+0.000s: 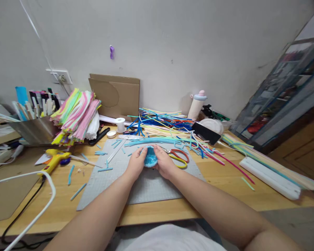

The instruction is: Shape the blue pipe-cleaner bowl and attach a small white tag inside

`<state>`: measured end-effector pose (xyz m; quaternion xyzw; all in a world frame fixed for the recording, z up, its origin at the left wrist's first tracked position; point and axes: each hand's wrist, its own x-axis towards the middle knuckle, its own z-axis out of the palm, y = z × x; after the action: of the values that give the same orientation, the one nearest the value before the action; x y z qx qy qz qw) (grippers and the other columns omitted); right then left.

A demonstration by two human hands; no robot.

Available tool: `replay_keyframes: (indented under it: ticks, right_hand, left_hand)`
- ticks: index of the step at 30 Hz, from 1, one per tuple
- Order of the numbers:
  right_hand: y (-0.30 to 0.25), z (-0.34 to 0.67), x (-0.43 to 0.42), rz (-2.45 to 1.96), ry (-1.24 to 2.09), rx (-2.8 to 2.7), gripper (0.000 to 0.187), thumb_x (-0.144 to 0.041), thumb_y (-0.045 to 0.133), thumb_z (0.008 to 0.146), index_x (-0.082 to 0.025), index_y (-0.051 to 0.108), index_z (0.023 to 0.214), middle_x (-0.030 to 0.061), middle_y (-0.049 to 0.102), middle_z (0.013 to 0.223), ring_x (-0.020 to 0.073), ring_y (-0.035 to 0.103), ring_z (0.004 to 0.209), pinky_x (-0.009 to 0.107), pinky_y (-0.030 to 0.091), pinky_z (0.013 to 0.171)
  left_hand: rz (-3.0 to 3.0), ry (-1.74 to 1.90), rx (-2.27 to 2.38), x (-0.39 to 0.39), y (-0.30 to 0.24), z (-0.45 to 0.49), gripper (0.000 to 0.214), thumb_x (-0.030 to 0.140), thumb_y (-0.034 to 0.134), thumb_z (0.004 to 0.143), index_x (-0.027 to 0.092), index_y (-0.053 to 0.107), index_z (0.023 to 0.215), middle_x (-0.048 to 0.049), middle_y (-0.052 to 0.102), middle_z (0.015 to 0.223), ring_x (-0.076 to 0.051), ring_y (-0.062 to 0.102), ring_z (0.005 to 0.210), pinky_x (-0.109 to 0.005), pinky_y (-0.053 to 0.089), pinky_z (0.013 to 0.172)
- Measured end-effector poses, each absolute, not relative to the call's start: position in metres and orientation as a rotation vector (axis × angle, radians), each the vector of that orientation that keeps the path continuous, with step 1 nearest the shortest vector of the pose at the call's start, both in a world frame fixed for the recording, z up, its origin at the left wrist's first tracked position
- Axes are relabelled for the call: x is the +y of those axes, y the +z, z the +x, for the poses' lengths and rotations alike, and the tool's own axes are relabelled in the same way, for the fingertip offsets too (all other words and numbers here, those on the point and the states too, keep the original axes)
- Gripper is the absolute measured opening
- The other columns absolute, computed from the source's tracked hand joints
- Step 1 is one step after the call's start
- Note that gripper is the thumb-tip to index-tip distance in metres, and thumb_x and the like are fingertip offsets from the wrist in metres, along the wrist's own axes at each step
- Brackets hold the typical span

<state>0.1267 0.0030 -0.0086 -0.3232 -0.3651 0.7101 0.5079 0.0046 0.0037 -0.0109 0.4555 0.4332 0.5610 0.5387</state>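
Between my two hands is a small round blue fuzzy cup shape (150, 157), seemingly made of pipe cleaners, its hollow side facing me. My left hand (136, 161) grips its left rim with the thumb on top. On the opposite side my right hand (165, 161) pinches the right rim; the undersides of the fingers are hidden. Both hands are above a grey cutting mat (99, 186). Scissors with red and yellow handles (180, 157) lie just right of my right hand. Light blue pipe cleaners (141, 141) stretch across the mat's far edge, and short cut pieces (104, 169) lie at its left.
A yellow glue gun (54, 160) with a cord lies at left, near a metal holder of sticks and pens (34, 130). Colourful pipe cleaners (162, 120) are heaped at the back. A bottle (197, 106), black phone (206, 133) and white power strip (270, 177) occupy the right.
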Motion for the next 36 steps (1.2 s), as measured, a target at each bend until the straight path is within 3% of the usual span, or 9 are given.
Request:
replay_keyframes:
  ticks: [3,7,12,17,20,25,28,31,36]
  right_hand:
    - [-0.010,0.125,0.002,-0.805,1.673,-0.893,0.039,-0.055,0.065,0.078,-0.025,0.061,0.102,-0.0007,0.068,0.081,0.0103,0.058,0.053,0.020,0.047,0.045]
    - [-0.011,0.124,0.002,-0.848,1.662,-0.908,0.042,-0.057,0.065,0.076,-0.024,0.061,0.102,-0.0006,0.067,0.081,0.0119,0.060,0.055,0.023,0.048,0.046]
    - [-0.016,0.126,0.007,-0.965,1.598,-0.895,0.035,-0.048,0.063,0.083,-0.022,0.059,0.107,-0.0016,0.064,0.078,0.0116,0.059,0.054,0.025,0.050,0.048]
    - [-0.020,0.129,0.013,-1.045,1.546,-0.917,0.030,-0.032,0.055,0.093,-0.015,0.056,0.118,0.0081,0.061,0.112,0.0186,0.063,0.092,0.037,0.055,0.077]
    - [-0.021,0.130,0.015,-1.053,1.510,-0.960,0.031,-0.030,0.057,0.092,-0.015,0.055,0.119,0.0080,0.061,0.113,0.0191,0.063,0.092,0.038,0.055,0.077]
    - [-0.020,0.131,0.012,-1.035,1.415,-1.071,0.028,-0.026,0.066,0.082,-0.021,0.059,0.110,-0.0001,0.065,0.090,0.0131,0.061,0.067,0.025,0.051,0.056]
    - [-0.020,0.131,0.010,-1.046,1.361,-1.127,0.029,-0.024,0.069,0.078,-0.022,0.061,0.106,-0.0012,0.064,0.091,0.0127,0.061,0.066,0.024,0.051,0.055]
    - [-0.022,0.133,0.012,-1.101,1.327,-1.142,0.028,-0.027,0.064,0.086,-0.018,0.058,0.112,0.0035,0.063,0.102,0.0155,0.063,0.077,0.030,0.055,0.065]
    - [-0.022,0.138,0.021,-1.148,1.289,-1.124,0.032,-0.031,0.056,0.092,-0.015,0.055,0.120,0.0090,0.058,0.120,0.0218,0.061,0.101,0.042,0.053,0.084]
  left_hand:
    - [1.105,1.352,1.052,0.004,-0.013,0.003,0.034,0.047,0.069,0.073,0.014,0.068,0.081,0.0003,0.066,0.070,-0.015,0.059,0.064,-0.025,0.045,0.060]
    - [1.097,1.332,1.052,0.006,-0.015,0.003,0.024,0.037,0.062,0.085,0.013,0.064,0.082,0.0013,0.062,0.070,-0.012,0.057,0.061,-0.027,0.047,0.061]
    - [1.037,1.301,1.038,0.002,-0.013,0.006,0.026,0.037,0.055,0.090,0.013,0.065,0.090,-0.0038,0.067,0.086,-0.016,0.062,0.077,-0.032,0.051,0.073]
    - [0.990,1.245,1.028,-0.001,-0.011,0.010,0.028,0.036,0.054,0.092,0.014,0.061,0.106,-0.0072,0.064,0.106,-0.019,0.063,0.090,-0.038,0.053,0.079]
    - [0.982,1.220,1.015,0.001,-0.010,0.011,0.030,0.038,0.052,0.092,0.015,0.060,0.109,-0.0077,0.064,0.107,-0.019,0.063,0.089,-0.038,0.054,0.078]
    - [1.054,1.253,1.035,0.003,-0.008,0.006,0.037,0.044,0.053,0.090,0.013,0.063,0.105,-0.0080,0.068,0.098,-0.019,0.064,0.087,-0.036,0.052,0.078]
    - [1.141,1.299,1.107,0.002,-0.008,0.001,0.025,0.039,0.063,0.081,0.016,0.070,0.086,-0.0036,0.070,0.085,-0.020,0.062,0.086,-0.028,0.048,0.076]
    - [1.198,1.279,1.146,0.001,-0.009,-0.002,0.021,0.038,0.065,0.077,0.017,0.071,0.077,-0.0007,0.067,0.071,-0.018,0.061,0.073,-0.024,0.045,0.064]
    - [1.175,1.159,1.132,0.004,-0.011,-0.002,0.028,0.035,0.067,0.075,0.015,0.071,0.095,0.0027,0.059,0.051,-0.011,0.049,0.041,-0.021,0.036,0.041]
